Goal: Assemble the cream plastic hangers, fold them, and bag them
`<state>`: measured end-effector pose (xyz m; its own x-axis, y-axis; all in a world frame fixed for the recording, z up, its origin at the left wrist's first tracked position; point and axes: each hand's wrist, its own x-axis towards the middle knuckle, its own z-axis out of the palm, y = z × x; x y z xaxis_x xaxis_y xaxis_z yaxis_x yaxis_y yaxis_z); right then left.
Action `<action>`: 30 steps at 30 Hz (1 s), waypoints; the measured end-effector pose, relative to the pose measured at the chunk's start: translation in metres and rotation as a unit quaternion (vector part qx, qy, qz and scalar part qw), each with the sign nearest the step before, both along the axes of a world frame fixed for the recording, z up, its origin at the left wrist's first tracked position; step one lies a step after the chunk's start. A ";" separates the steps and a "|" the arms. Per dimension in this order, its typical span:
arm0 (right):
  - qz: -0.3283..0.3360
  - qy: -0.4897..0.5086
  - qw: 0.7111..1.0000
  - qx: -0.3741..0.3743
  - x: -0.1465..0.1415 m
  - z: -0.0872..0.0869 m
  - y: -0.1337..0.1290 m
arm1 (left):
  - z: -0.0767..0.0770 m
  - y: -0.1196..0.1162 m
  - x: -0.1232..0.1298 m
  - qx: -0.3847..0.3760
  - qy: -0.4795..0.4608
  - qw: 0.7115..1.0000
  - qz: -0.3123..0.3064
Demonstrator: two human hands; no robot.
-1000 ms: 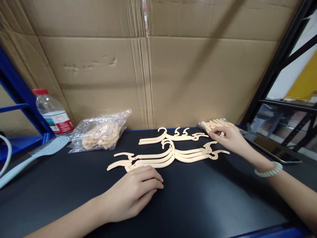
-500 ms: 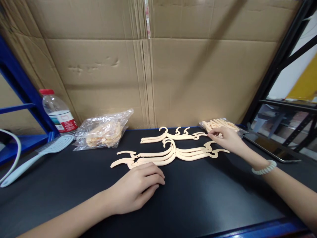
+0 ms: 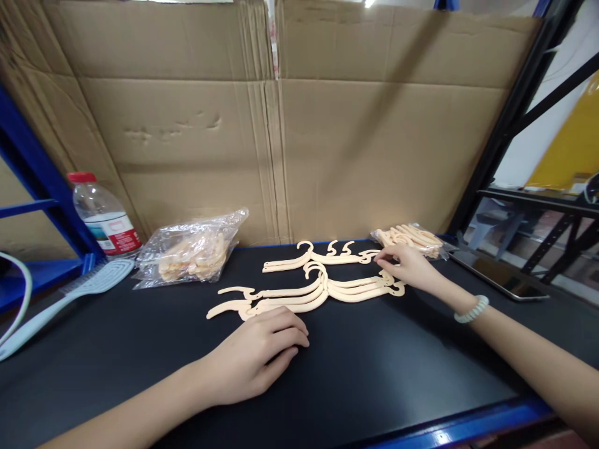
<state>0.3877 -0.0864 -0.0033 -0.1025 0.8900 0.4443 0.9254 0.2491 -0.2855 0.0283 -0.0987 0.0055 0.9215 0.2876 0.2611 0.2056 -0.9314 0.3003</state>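
Note:
Several cream hangers [image 3: 353,292] lie folded out on the black table, their curved hooks at the middle. Behind them is another cream hanger [image 3: 287,263], with two small loose hooks [image 3: 332,248] beside it. My left hand [image 3: 266,352] rests on the table just in front of the hangers' left half, fingers loosely bent and apart, holding nothing. My right hand [image 3: 401,263] is over the right ends of the hangers, thumb and fingertips near the rear hanger's end piece; whether they pinch it cannot be made out.
Clear bags of cream parts stand at the back left [image 3: 194,252] and back right [image 3: 412,239]. On the left are a red-capped bottle [image 3: 110,218] and a pale hairbrush [image 3: 70,299]. A phone-like slab [image 3: 498,271] lies right. Cardboard [image 3: 201,156] rises behind.
My right hand has moved slightly left, towards the rear hanger's right end. The whole view has shifted a little. My left hand stays in place.

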 end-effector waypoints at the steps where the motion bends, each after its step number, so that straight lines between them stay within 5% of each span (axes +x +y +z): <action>1: 0.002 -0.007 1.000 0.000 -0.001 -0.001 0.004 | 0.000 0.000 0.000 0.000 -0.001 1.000 -0.001; 17: 0.159 -0.139 0.975 -0.070 -0.026 0.013 0.101 | 0.000 -0.001 -0.004 0.011 -0.010 1.000 -0.009; 24: 0.172 -0.137 0.973 -0.064 -0.020 0.010 0.107 | 0.001 -0.003 -0.004 0.007 -0.014 1.000 -0.005; 30: 0.131 -0.068 0.989 0.020 -0.022 0.019 0.098 | -0.001 -0.001 -0.005 -0.005 -0.014 1.000 -0.003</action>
<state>0.3658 0.0115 0.0155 -0.3874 0.8074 0.4450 0.8571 0.4932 -0.1488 0.0231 -0.1002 0.0047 0.9155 0.2850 0.2840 0.1916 -0.9294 0.3153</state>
